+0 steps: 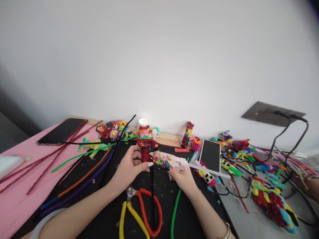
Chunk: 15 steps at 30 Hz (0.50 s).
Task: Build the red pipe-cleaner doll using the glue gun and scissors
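My left hand point(136, 161) is closed around the lower body of a red glittery pipe-cleaner doll point(144, 142), which stands upright with a pink face and an orange band on its head. In my right hand point(181, 176) is a pale pink hot glue gun point(180, 162), its nozzle end crusted with coloured fluff and glue. The nozzle points left at the doll's lower body; I cannot tell whether it touches. A clear glue stick point(209, 170) juts from the gun's back. Just below my left hand lie pliers with red handles point(159, 209) and pliers with yellow handles point(122, 219).
A black mat point(112, 205) covers the middle of the table. Phones lie at left point(62, 131) and right point(210, 155). Another red doll point(187, 134) stands by the wall. Pipe-cleaner figures and loose stems crowd both sides. Cords hang from a wall socket point(271, 113). Another person's hand point(313, 187) shows far right.
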### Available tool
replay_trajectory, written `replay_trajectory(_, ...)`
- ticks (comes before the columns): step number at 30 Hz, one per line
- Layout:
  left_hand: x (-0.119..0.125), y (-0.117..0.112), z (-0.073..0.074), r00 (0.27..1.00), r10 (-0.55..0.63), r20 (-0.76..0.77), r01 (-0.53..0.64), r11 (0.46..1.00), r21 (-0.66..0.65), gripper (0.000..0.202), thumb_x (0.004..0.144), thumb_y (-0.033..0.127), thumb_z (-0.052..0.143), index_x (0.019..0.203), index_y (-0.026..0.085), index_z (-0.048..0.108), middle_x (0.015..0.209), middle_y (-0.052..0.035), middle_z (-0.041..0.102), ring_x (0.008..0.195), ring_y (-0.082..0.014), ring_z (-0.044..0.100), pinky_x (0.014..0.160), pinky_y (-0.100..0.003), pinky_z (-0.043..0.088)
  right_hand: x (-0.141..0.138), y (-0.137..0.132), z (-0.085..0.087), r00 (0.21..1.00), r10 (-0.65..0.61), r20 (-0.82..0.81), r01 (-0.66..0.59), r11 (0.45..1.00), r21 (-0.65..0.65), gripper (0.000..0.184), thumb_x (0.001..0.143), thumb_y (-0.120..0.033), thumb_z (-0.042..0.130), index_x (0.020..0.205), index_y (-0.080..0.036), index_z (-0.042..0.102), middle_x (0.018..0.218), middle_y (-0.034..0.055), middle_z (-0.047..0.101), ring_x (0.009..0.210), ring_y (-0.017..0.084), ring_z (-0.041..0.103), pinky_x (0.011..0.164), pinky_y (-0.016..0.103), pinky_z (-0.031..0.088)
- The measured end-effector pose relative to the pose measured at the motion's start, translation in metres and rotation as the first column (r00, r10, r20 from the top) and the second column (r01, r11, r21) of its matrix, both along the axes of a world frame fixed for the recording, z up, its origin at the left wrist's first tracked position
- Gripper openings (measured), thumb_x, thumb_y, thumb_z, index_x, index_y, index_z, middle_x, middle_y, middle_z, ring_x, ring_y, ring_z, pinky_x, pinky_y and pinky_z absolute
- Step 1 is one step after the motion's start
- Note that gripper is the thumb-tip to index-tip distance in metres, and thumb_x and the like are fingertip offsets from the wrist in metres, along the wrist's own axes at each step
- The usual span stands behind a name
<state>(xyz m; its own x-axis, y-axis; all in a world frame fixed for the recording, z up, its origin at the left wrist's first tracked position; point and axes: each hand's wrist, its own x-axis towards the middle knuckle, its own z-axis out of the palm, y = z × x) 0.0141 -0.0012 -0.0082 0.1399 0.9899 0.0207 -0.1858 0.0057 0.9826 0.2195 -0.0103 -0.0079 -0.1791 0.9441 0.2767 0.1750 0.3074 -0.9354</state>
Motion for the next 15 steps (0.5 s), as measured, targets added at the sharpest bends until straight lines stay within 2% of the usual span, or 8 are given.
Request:
replay_trajectory(6, 0.0009, 0.0007, -0.0004, 1.000, -0.001, -0.006, 0.001, 1.000, -0.012, 0.047, 0.069, 0.022, 0.074, 0.103, 0.021, 0.042, 0.073, 0.0074, 0.058, 0.057, -0.0127, 0.064, 0.061, -0.029, 0.053, -0.0003, -0.0006, -0.0020, 0.998, -0.022, 0.052, 0.021, 1.000, 0.021, 0.022, 0.076, -0.028, 0.065, 0.095, -0.017, 0.071, 0.081, 0.0051, 0.072, 0.065, 0.017, 0.063, 0.056, 0.025, 0.051)
replay_trajectory(15, 0.0010, -0.0023, 0.0014, 1.000, -0.014, -0.003, 0.014, 1.000, -0.024, 0.046, 0.069, 0.021, 0.074, 0.102, 0.020, 0.042, 0.073, 0.0069, 0.059, 0.057, -0.0131, 0.064, 0.061, -0.029, 0.054, -0.0004, -0.0008, -0.0032, 0.990, -0.061, 0.125, 0.055, 0.997, 0.053, 0.017, 0.076, -0.029, 0.064, 0.088, -0.018, 0.072, 0.076, 0.0041, 0.071, 0.067, 0.019, 0.064, 0.060, 0.028, 0.054)
